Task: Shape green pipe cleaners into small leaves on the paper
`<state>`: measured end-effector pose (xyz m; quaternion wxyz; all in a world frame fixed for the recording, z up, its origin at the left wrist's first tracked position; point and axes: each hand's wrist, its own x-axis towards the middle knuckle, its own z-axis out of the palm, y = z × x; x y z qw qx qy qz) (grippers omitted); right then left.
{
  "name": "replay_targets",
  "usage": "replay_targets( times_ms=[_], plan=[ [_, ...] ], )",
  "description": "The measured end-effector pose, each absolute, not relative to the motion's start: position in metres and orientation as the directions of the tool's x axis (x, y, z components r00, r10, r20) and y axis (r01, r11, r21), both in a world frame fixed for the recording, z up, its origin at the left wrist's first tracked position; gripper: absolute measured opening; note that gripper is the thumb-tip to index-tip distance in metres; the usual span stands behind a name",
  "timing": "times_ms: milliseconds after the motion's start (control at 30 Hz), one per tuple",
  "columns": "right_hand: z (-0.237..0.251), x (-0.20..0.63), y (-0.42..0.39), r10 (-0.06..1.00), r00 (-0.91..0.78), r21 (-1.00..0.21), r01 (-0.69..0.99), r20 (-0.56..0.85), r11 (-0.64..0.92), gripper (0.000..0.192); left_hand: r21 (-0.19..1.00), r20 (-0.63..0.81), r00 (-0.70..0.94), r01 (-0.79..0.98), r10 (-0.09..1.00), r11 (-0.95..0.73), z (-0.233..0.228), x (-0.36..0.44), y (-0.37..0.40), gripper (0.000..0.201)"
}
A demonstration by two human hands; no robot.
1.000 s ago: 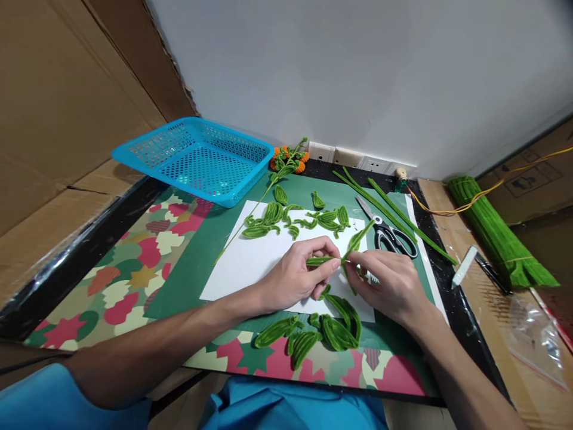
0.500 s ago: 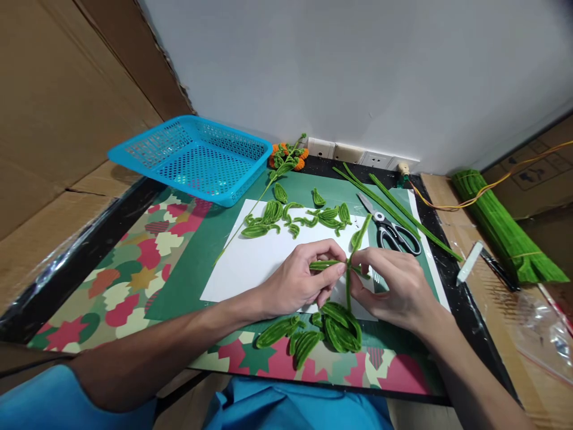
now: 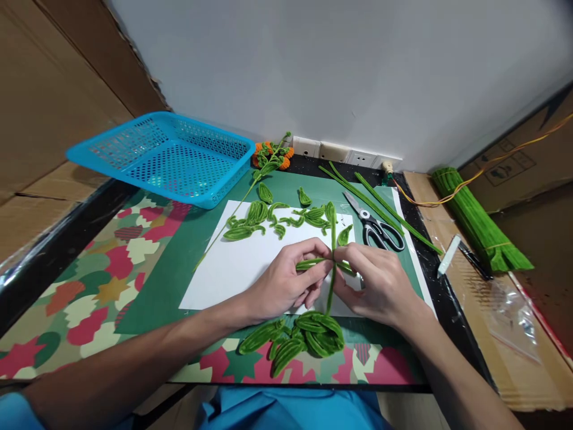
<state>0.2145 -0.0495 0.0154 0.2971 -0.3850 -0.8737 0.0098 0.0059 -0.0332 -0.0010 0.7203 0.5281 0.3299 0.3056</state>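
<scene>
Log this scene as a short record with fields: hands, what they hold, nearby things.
left hand: pinches a green pipe-cleaner leaf
right hand: pinches a green stem crossing the leaf
work surface: white paper on a green mat
near edge: pile of leaves
right of hands: scissors
far left: blue basket
far right: pipe-cleaner bundle

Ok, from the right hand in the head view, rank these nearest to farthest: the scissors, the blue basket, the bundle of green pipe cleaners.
1. Scissors: just beyond the right hand, on the mat.
2. Bundle of green pipe cleaners: farther off to the right, past the mat's edge.
3. Blue basket: farthest, at the far left.
</scene>
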Motion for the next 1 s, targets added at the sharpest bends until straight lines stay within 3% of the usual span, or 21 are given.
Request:
replay_targets(
  times_ms=[433, 800, 1000],
  plan=[
    [0.012, 0.213, -0.047, 0.639, -0.456, -0.181, 0.709, 0.619, 0.681, 0.016, 0.954, -0.154, 0.546, -0.134, 0.824, 0.267, 0.003, 0.008, -0.029, 0.031],
    [0.001, 0.198, -0.054, 0.667, -0.452, -0.185, 0.729, 0.593, 0.659, 0.014, 0.977, -0.148, 0.538, -0.048, 0.830, 0.206, -0.002, 0.008, -0.032, 0.029],
    [-0.001, 0.202, -0.051, 0.683, -0.391, -0.236, 0.735, 0.618, 0.635, 0.013, 0.960, -0.171, 0.525, -0.102, 0.834, 0.261, 0.002, 0.008, -0.027, 0.031]
  ],
)
